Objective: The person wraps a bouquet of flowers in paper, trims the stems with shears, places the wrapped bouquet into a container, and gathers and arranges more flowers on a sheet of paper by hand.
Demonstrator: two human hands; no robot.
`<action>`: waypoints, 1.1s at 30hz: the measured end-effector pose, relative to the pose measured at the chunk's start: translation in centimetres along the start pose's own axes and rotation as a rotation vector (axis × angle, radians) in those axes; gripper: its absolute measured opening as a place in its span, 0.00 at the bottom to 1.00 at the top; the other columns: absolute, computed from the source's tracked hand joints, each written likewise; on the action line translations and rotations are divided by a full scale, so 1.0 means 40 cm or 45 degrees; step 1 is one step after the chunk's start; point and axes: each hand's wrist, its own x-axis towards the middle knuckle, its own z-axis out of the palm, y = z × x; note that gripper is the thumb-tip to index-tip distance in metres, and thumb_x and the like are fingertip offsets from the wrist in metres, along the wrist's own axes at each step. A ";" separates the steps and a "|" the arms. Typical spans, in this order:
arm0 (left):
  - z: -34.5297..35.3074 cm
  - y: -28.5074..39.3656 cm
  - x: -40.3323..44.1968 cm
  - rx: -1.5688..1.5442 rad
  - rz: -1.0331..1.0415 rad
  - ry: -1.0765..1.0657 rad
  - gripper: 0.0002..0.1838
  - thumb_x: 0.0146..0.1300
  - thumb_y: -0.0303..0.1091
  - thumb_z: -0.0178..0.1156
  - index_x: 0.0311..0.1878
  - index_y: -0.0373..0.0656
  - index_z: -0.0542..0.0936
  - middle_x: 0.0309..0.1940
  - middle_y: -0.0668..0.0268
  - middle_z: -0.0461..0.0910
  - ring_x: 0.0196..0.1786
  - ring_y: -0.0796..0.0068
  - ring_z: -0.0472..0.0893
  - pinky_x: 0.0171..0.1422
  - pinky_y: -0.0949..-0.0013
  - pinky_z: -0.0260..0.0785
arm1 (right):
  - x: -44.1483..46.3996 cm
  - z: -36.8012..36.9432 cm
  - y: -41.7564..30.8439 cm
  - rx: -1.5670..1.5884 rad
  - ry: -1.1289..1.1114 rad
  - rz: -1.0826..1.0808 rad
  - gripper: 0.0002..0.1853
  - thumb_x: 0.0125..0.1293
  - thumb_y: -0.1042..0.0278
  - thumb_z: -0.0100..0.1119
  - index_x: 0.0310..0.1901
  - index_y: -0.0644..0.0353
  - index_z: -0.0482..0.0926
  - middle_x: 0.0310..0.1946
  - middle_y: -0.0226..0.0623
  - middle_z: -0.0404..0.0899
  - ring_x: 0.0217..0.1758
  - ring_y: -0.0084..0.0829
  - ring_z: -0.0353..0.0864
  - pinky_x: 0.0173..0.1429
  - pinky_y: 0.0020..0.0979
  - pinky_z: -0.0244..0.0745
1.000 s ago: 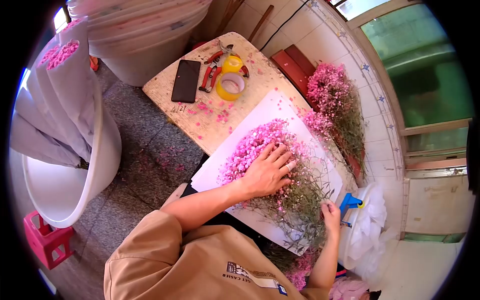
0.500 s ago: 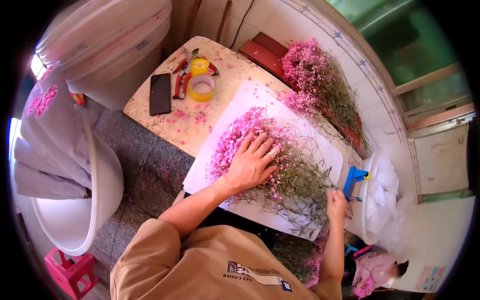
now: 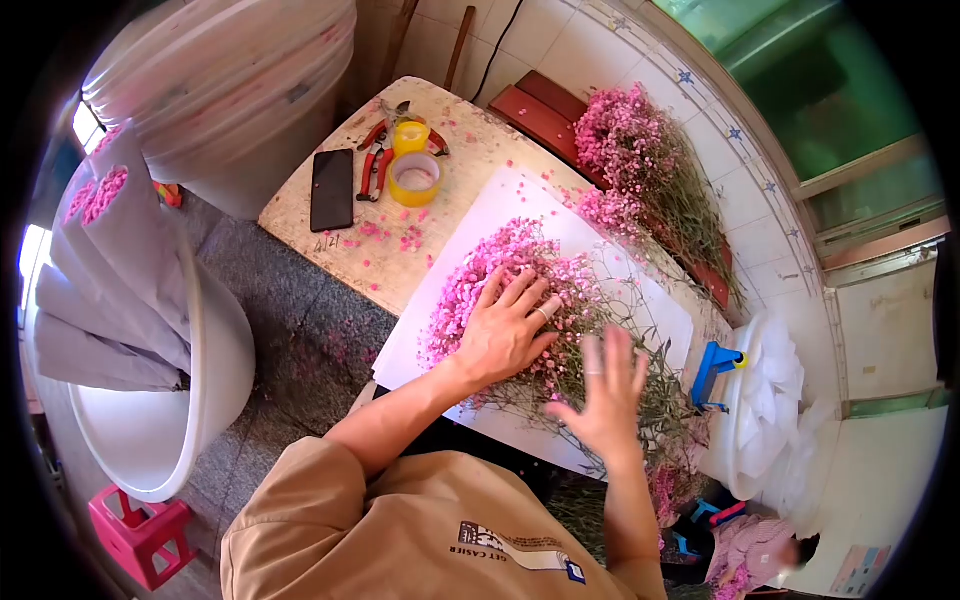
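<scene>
A bunch of pink baby's breath [image 3: 480,275] lies on a white paper sheet [image 3: 415,350] on the table, blossoms to the left and green stems to the right. My left hand [image 3: 508,325] rests on top of the blossoms, fingers spread, with a ring on one finger. My right hand [image 3: 605,400] is over the stems with its fingers apart and nothing in them; they are a little blurred. Whether it touches the stems I cannot tell.
On the wooden table [image 3: 300,225] are a black phone [image 3: 332,190], red-handled pruning shears [image 3: 376,170] and yellow tape rolls [image 3: 415,178]. More pink flowers [image 3: 630,140] lie at the back. A blue tape dispenser [image 3: 712,375] stands right. White tub [image 3: 225,350], pink stool [image 3: 145,535] and another person [image 3: 755,550] surround.
My right hand has moved left from the stem ends to above the middle of the stems, and its closed fingers have spread. My left hand stays on the blossoms. The view has shifted slightly.
</scene>
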 end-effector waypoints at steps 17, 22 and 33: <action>-0.166 -0.268 0.006 -0.828 -0.704 -0.140 0.21 0.68 0.45 0.70 0.56 0.40 0.86 0.44 0.61 0.85 0.48 0.71 0.81 0.55 0.64 0.73 | 0.068 0.158 0.073 -0.008 -0.151 -0.206 0.54 0.51 0.53 0.81 0.80 0.40 0.62 0.83 0.47 0.51 0.85 0.49 0.51 0.83 0.61 0.44; -0.099 -0.297 -0.013 -1.108 -0.783 -0.007 0.13 0.64 0.33 0.73 0.47 0.36 0.85 0.40 0.63 0.83 0.46 0.71 0.81 0.53 0.65 0.73 | 0.069 0.156 0.072 0.046 -0.140 -0.187 0.54 0.52 0.53 0.81 0.80 0.36 0.62 0.82 0.45 0.54 0.84 0.47 0.54 0.83 0.61 0.46; -0.201 0.012 0.045 -0.227 0.045 0.228 0.31 0.65 0.24 0.63 0.72 0.40 0.72 0.72 0.49 0.71 0.77 0.45 0.66 0.80 0.46 0.56 | 0.064 0.135 0.071 0.093 -0.161 -0.134 0.52 0.55 0.55 0.77 0.81 0.33 0.59 0.82 0.45 0.56 0.85 0.48 0.54 0.82 0.60 0.47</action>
